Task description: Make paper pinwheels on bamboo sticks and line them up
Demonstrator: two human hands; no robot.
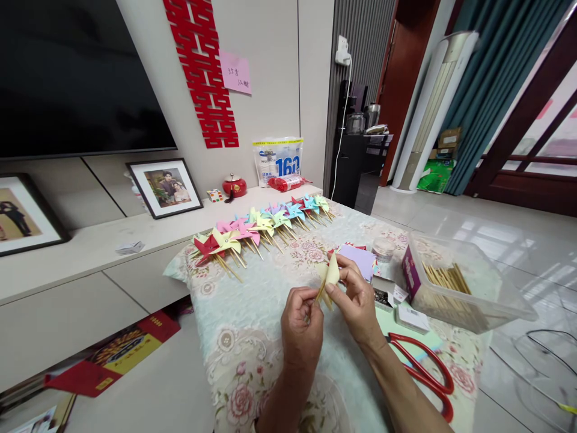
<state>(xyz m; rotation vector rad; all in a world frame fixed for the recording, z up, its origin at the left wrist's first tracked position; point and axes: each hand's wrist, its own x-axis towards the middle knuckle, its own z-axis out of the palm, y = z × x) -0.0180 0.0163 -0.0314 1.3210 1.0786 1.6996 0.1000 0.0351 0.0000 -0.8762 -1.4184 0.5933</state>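
Note:
Over the middle of the table, both hands work at one pale yellow paper pinwheel [332,270]. My left hand [303,322] is closed, its thumb and fingertips pinching a thin wooden stick [320,293] at the pinwheel. My right hand [358,297] is closed on the folded paper blades, thumb in front and fingers behind. Finished-looking pinwheels [241,231] in red, yellow, pink, green and blue lie in a long row at the far left side of the table. The point where stick and paper meet is partly hidden by my fingers.
On the right stand a clear plastic box [487,313] of wooden sticks [446,276], a small open box of metal pins [382,299], a closed white box [412,319] and red-handled scissors [428,370] on green paper [390,325]. Purple paper [358,258] lies behind my right hand.

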